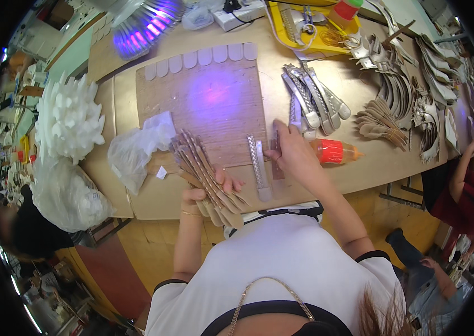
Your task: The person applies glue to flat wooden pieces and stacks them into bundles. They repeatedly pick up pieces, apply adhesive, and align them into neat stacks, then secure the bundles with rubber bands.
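My left hand is closed round a fanned bunch of straps with tan backs and shiny decorated edges, held over the near edge of the table. A single silver braided strap lies flat just right of the bunch. My right hand has thumb and fingers closed on a brownish strap, blurred and partly hidden by the fingers. Beyond that hand a pile of silver braided straps rests on the table. A bottle with a red label and orange tip lies beside my right wrist.
A wooden board lies ahead, pale rounded tabs along its far edge. A crumpled plastic bag and spiky white foam are leftward. A yellow tray stands far right, near stacked straps. Other people sit at both sides.
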`<state>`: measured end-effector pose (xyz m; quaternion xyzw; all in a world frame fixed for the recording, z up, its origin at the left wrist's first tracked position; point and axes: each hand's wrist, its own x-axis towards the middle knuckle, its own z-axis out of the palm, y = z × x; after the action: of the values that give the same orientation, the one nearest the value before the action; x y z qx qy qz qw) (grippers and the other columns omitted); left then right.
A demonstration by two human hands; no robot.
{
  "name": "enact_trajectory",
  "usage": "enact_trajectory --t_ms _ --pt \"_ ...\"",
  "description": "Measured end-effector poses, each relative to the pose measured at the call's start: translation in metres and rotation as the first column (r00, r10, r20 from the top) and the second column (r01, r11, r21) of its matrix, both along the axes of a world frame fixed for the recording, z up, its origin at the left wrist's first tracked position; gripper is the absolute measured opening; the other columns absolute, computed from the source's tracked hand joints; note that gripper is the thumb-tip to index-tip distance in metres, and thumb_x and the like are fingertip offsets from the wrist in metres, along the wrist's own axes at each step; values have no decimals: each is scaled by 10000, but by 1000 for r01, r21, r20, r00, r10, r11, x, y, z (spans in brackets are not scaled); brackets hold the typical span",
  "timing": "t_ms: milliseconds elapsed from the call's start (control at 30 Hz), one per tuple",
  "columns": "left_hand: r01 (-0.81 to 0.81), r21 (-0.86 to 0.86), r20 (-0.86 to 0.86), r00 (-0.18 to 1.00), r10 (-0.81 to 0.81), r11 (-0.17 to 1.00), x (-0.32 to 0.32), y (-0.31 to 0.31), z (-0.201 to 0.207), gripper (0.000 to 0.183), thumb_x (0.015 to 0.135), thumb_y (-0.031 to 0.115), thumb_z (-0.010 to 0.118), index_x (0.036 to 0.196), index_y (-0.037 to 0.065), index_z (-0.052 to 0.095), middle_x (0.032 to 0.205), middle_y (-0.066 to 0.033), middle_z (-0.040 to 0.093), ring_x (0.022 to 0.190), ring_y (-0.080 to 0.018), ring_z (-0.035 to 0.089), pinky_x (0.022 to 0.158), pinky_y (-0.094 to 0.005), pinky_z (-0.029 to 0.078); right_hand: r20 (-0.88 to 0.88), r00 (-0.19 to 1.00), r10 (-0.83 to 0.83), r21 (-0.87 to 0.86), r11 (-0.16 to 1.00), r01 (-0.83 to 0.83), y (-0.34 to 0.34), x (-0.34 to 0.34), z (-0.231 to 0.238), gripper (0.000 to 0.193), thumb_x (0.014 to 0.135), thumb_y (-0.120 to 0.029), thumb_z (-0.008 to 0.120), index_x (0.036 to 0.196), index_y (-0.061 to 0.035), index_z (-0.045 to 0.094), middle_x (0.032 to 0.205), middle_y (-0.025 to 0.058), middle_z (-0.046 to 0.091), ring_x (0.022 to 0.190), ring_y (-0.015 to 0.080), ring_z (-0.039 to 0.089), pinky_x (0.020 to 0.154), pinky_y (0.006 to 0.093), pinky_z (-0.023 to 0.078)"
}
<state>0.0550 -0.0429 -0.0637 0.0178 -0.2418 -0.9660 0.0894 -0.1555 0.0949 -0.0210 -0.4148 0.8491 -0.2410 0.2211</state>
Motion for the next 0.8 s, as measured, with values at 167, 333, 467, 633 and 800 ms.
enact_trajectory --t_ms 167,333,467,633,800 --pt "115 24 162 980 -117 993 13 4 3 426 646 300 722 932 72 503 1022 -182 570 1079 -371 552 1013 -504 368 239 970 -36 -15 999 41 3 -2 1 394 801 -95 587 1185 -13 552 912 159 611 779 265 620 661 361 500" --pt "115 -97 253 964 -88 989 -9 13 21 455 615 272 742 960 25 578 1335 -253 436 1250 -386 433 1060 -496 315 735 674 -76 -188 932 310 7 -7 49 362 835 -37 550 1194 -1 581 777 -44 517 591 36 470 526 195 444" --pt "174 -141 261 956 -133 975 -16 15 25 486 626 219 756 1036 8 604 1347 -262 432 1247 -363 444 1034 -457 351 857 514 38 -209 937 280 -9 -8 75 355 854 -51 552 1203 -1 590 777 -21 561 574 41 502 494 197 452" --pt "227 -125 259 947 -189 966 -5 20 18 542 700 152 730 1182 -6 540 1213 -173 551 1141 -282 540 1004 -396 404 897 439 45 -112 986 127 -22 12 65 423 907 -80 535 1323 -34 476 820 24 594 554 68 564 483 200 464" --pt "118 9 241 963 -117 993 -3 45 18 533 658 311 736 1072 64 509 1015 -184 561 1057 -351 523 938 -489 435 829 543 133 -258 953 160 -4 17 69 516 930 -155 546 1405 -59 365 1021 87 579 643 105 588 585 220 498"
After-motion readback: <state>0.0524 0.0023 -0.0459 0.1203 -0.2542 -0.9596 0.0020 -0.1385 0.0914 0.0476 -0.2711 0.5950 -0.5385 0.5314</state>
